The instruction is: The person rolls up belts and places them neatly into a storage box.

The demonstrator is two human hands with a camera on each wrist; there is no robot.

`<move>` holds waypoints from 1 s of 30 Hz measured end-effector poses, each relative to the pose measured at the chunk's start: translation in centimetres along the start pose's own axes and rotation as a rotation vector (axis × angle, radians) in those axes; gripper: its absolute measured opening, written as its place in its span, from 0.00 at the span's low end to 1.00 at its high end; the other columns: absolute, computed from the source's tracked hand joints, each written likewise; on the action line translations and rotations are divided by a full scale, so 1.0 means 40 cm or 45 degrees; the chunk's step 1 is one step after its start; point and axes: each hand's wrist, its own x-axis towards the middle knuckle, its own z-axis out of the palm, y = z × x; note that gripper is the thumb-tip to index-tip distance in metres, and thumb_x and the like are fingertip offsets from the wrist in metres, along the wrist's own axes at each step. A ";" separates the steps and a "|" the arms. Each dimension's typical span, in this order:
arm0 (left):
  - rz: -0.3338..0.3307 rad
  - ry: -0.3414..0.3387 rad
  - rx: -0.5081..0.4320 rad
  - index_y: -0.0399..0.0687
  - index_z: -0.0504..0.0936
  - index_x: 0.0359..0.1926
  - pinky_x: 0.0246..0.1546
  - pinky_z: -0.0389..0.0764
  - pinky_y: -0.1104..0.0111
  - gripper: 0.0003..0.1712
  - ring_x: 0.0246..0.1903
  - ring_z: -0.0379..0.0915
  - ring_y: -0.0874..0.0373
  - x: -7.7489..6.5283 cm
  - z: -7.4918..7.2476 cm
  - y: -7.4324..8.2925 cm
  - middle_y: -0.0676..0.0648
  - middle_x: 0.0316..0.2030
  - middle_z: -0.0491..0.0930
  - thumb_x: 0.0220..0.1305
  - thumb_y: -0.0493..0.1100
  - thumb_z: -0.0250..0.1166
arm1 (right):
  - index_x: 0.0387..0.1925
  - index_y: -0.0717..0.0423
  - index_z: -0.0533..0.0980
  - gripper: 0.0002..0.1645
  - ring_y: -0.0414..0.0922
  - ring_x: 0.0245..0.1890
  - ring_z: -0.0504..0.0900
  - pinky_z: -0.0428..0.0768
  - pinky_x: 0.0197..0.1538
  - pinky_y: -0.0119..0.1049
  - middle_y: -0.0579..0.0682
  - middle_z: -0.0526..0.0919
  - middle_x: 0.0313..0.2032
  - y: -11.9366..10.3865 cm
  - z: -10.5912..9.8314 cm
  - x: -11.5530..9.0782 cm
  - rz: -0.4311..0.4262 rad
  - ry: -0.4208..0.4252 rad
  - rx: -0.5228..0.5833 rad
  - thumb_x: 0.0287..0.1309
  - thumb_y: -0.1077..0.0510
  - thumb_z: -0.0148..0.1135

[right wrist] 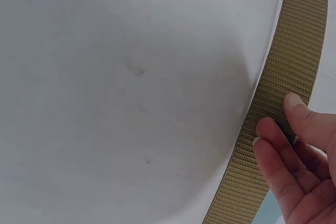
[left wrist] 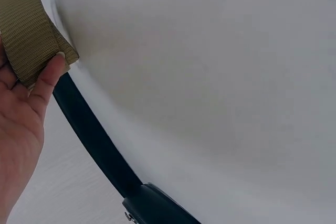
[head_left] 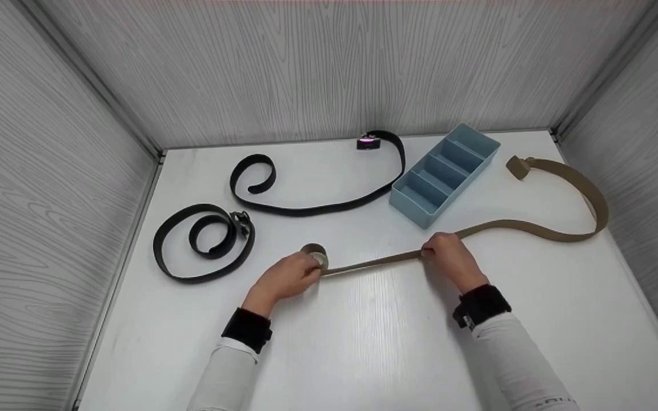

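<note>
A tan woven belt [head_left: 372, 264] runs across the white table between both hands. My left hand [head_left: 287, 278] pinches it beside a small curl at its left end; in the left wrist view the thumb lies on the folded webbing [left wrist: 26, 30]. Farther along, my right hand [head_left: 452, 260] pinches the strap between thumb and fingers, and the right wrist view shows the ribbed weave [right wrist: 289, 51] there. Straight and narrow between the hands, the strap bends beyond the right one in a wide curve to its tan buckle [head_left: 517, 167].
A coiled black belt [head_left: 202, 279] with a metal buckle lies at the left. Behind the hands, another black belt [head_left: 317, 211] stretches to the blue four-section tray [head_left: 412, 211]. Wood-grain panels [head_left: 329, 68] enclose the table's back and sides.
</note>
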 end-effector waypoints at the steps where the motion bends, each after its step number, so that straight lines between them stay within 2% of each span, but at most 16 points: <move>1: 0.019 -0.002 0.021 0.49 0.79 0.31 0.42 0.75 0.60 0.08 0.35 0.73 0.56 0.001 0.001 -0.001 0.52 0.31 0.77 0.68 0.44 0.60 | 0.27 0.61 0.86 0.08 0.51 0.32 0.83 0.80 0.37 0.46 0.55 0.83 0.28 0.000 0.000 0.001 0.001 0.004 -0.001 0.48 0.73 0.66; 6: 0.100 0.011 0.155 0.47 0.82 0.28 0.36 0.77 0.61 0.06 0.32 0.76 0.55 0.010 0.003 0.001 0.52 0.28 0.79 0.59 0.41 0.70 | 0.27 0.61 0.85 0.07 0.51 0.32 0.82 0.79 0.37 0.45 0.54 0.82 0.28 -0.008 0.007 0.001 -0.035 -0.011 -0.063 0.50 0.73 0.66; 9: 0.076 0.037 0.210 0.47 0.84 0.26 0.33 0.78 0.60 0.05 0.30 0.77 0.54 0.014 0.003 0.007 0.51 0.27 0.81 0.55 0.41 0.72 | 0.31 0.63 0.85 0.05 0.52 0.34 0.83 0.80 0.38 0.45 0.54 0.81 0.31 -0.031 0.017 -0.004 -0.071 -0.022 -0.132 0.51 0.71 0.68; 11: 0.071 0.049 0.237 0.48 0.85 0.25 0.32 0.78 0.61 0.05 0.29 0.78 0.54 0.018 0.005 0.010 0.51 0.26 0.80 0.54 0.41 0.73 | 0.36 0.63 0.84 0.09 0.51 0.36 0.83 0.81 0.38 0.44 0.54 0.80 0.35 -0.061 0.028 -0.009 -0.107 -0.032 -0.185 0.50 0.69 0.71; 13: 0.082 0.061 0.248 0.47 0.85 0.25 0.31 0.78 0.61 0.05 0.28 0.77 0.54 0.022 0.008 0.015 0.51 0.25 0.80 0.53 0.40 0.74 | 0.43 0.62 0.82 0.16 0.50 0.35 0.83 0.81 0.37 0.42 0.54 0.79 0.40 -0.100 0.048 -0.013 -0.174 -0.046 -0.233 0.50 0.66 0.73; 16: 0.106 0.084 0.248 0.47 0.86 0.24 0.30 0.78 0.61 0.05 0.27 0.77 0.54 0.027 0.011 0.021 0.50 0.24 0.80 0.52 0.39 0.74 | 0.51 0.56 0.79 0.24 0.47 0.28 0.82 0.80 0.31 0.39 0.52 0.77 0.46 -0.168 0.089 -0.014 -0.314 -0.083 -0.276 0.50 0.60 0.75; 20: 0.110 0.094 0.267 0.46 0.87 0.25 0.30 0.78 0.62 0.03 0.26 0.77 0.54 0.029 0.012 0.024 0.50 0.24 0.80 0.51 0.38 0.74 | 0.57 0.51 0.75 0.29 0.44 0.22 0.78 0.78 0.25 0.37 0.52 0.74 0.50 -0.246 0.143 -0.004 -0.482 -0.126 -0.299 0.53 0.56 0.73; 26: 0.114 0.091 0.307 0.45 0.87 0.23 0.29 0.77 0.61 0.04 0.25 0.76 0.53 0.024 0.007 0.018 0.50 0.22 0.79 0.49 0.37 0.74 | 0.62 0.48 0.73 0.32 0.47 0.27 0.79 0.79 0.31 0.40 0.57 0.71 0.58 -0.290 0.197 0.032 -0.550 -0.126 -0.294 0.55 0.60 0.71; 30: 0.132 0.089 0.289 0.45 0.86 0.22 0.29 0.77 0.60 0.05 0.24 0.76 0.53 0.021 0.004 0.013 0.50 0.22 0.80 0.50 0.37 0.74 | 0.58 0.50 0.77 0.24 0.49 0.35 0.82 0.80 0.38 0.40 0.56 0.70 0.63 -0.295 0.214 0.061 -0.612 -0.140 -0.238 0.60 0.63 0.66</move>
